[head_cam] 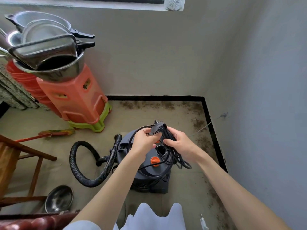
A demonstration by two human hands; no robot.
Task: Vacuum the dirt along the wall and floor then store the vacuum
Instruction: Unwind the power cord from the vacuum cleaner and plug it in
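Floor (182,193): beige, bounded by a black skirting strip; dark dirt (197,123) is scattered along the far wall and the right-hand wall.
Stools (78,100): a stack of orange plastic stools on a green one is set at the left, by the far wall; metal basins and pans (48,47) are piled on top.
Vacuum (149,170): a dark canister with orange knobs is stood upright on the floor near the room corner, directly below both hands.
Hose (83,166): black and ribbed, looped on the floor to the left of the canister and joined to it.
Cord (172,155): a black bundle is held above the canister lid, its loops hanging to the right.
Right hand (179,143): curled round the coiled cord.
Left hand (144,140): the plug end is pinched between the fingers.
Bowl (59,199): metal, lying on the floor at lower left.
Broom (54,132): lying on the floor by the stools.
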